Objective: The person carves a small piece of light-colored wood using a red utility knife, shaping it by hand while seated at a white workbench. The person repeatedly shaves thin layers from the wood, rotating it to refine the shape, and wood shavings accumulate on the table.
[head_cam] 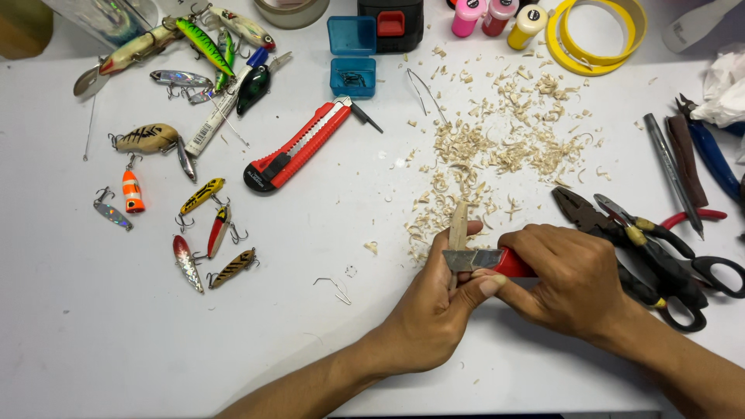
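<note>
My left hand [431,306] grips a small pale wooden stick [459,221] that points up and away from me. My right hand [566,279] is closed around a red utility knife [512,265]; its grey blade [471,259] lies across the stick, with my left thumb pressed against the blade's back. A heap of pale wood shavings [497,147] is spread over the white table [310,326] just beyond both hands.
A second red utility knife [299,147] lies mid-table. Several fishing lures [194,225] are scattered at the left. Pliers [621,233] and scissors [710,268] sit right of my hands. A blue hook box [352,58], paint bottles [497,17] and yellow tape [597,35] line the far edge.
</note>
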